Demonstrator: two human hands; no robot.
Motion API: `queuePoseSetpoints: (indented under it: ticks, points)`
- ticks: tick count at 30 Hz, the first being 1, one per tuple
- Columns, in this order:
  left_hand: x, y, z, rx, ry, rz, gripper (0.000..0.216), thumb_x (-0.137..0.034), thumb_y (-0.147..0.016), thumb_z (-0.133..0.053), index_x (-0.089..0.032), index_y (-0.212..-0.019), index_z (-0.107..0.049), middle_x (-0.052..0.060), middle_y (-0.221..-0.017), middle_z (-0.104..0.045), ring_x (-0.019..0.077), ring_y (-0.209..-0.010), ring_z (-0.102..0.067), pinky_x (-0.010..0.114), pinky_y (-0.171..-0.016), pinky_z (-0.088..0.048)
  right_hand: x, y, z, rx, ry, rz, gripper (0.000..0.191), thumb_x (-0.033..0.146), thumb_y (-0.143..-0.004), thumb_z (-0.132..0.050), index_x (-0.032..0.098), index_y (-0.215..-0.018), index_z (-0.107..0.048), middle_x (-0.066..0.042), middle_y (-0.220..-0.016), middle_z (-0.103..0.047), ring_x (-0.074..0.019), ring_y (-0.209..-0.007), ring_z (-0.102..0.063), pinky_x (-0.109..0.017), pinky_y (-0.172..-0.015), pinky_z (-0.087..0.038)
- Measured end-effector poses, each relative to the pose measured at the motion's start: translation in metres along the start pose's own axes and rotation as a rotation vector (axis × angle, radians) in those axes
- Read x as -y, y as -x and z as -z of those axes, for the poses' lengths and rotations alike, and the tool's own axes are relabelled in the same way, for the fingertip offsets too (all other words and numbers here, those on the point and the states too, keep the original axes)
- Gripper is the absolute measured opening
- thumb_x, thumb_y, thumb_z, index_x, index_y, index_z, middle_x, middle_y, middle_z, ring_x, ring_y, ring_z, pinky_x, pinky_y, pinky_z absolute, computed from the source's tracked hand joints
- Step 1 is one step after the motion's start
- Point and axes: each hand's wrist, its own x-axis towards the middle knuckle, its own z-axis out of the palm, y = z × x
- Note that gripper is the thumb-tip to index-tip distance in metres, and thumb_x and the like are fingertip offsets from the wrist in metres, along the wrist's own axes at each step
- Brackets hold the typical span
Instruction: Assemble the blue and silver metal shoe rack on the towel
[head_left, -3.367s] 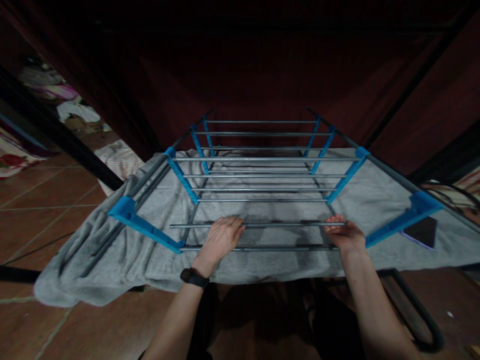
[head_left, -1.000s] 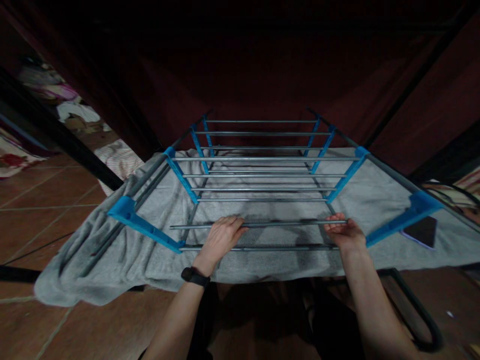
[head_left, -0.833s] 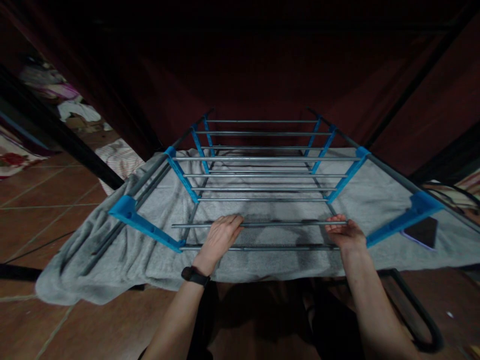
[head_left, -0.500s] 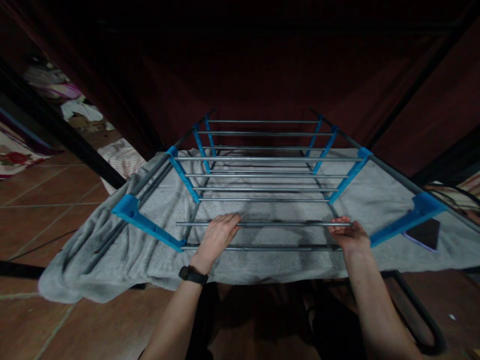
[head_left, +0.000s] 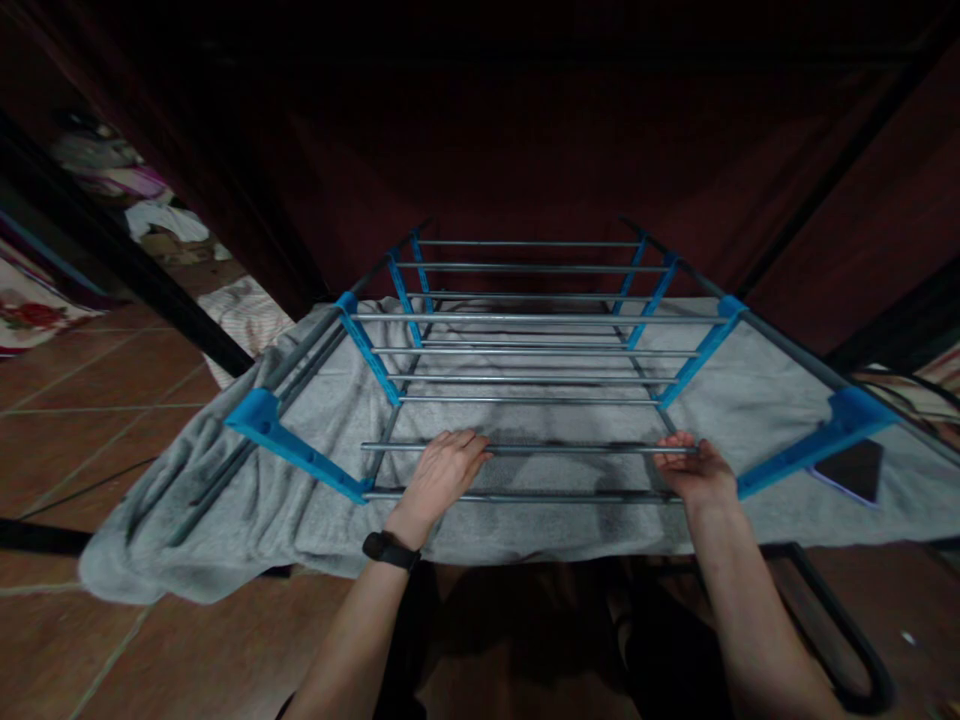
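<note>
A loose grey metal rod point(head_left: 570, 449) runs level across the near end of a rack point(head_left: 536, 320) with metal bars and blue plastic brackets. My left hand point(head_left: 448, 468) wraps over the rod left of its middle, with a dark band on the wrist. My right hand point(head_left: 696, 468) holds the rod's right end from below, palm partly upward. Both rod ends stand apart from the near left bracket point(head_left: 300, 450) and the near right bracket point(head_left: 817, 440). Just below the rod, a fixed lower bar point(head_left: 540, 497) joins the rack's near end.
Under the rack lies a grey blanket point(head_left: 300, 540). A phone point(head_left: 851, 470) rests on it at the right, beside the near right bracket. Dark red panels point(head_left: 517, 150) rise behind. Clothes point(head_left: 165, 220) are heaped at the far left, and a black metal frame point(head_left: 840, 620) stands lower right.
Both hands keep their hold on the rod. Its left end has shifted slightly to the right, and my left hand has moved slightly right with it.
</note>
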Motion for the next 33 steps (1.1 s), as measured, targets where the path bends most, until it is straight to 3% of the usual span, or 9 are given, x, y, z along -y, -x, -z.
queuePoseSetpoints:
  ticks: [13, 22, 33]
  points:
    - [-0.008, -0.002, 0.003, 0.038, -0.025, -0.005, 0.024, -0.029, -0.099, -0.04, -0.021, -0.107, -0.061, 0.004, -0.093, -0.064, 0.018, -0.087, -0.059, 0.032, -0.081, -0.041, -0.006, -0.001, -0.001, -0.012, 0.041, 0.0, 0.028, 0.027, -0.096, -0.029, 0.021, -0.079, -0.05, 0.003, -0.067, -0.058, -0.0103, -0.057, -0.06, -0.027, -0.053, -0.054]
    - [-0.011, -0.003, -0.005, 0.024, -0.001, -0.03, 0.026, -0.029, -0.098, -0.042, -0.021, -0.115, -0.059, 0.006, -0.096, -0.064, 0.0187, -0.09, -0.06, 0.034, -0.083, -0.044, -0.018, 0.003, -0.006, 0.041, 0.108, -0.02, 0.024, 0.014, -0.092, -0.031, 0.021, -0.08, -0.051, 0.005, -0.065, -0.058, -0.0092, -0.055, -0.059, -0.027, -0.055, -0.054]
    - [-0.026, -0.007, -0.004, 0.089, -0.057, -0.075, 0.018, -0.02, -0.096, -0.045, -0.023, -0.109, -0.056, 0.003, -0.092, -0.061, 0.0187, -0.087, -0.058, 0.033, -0.08, -0.044, -0.025, 0.001, -0.006, 0.032, 0.115, -0.055, 0.027, 0.021, -0.096, -0.029, 0.021, -0.08, -0.05, 0.005, -0.065, -0.058, -0.0095, -0.054, -0.06, -0.027, -0.054, -0.054]
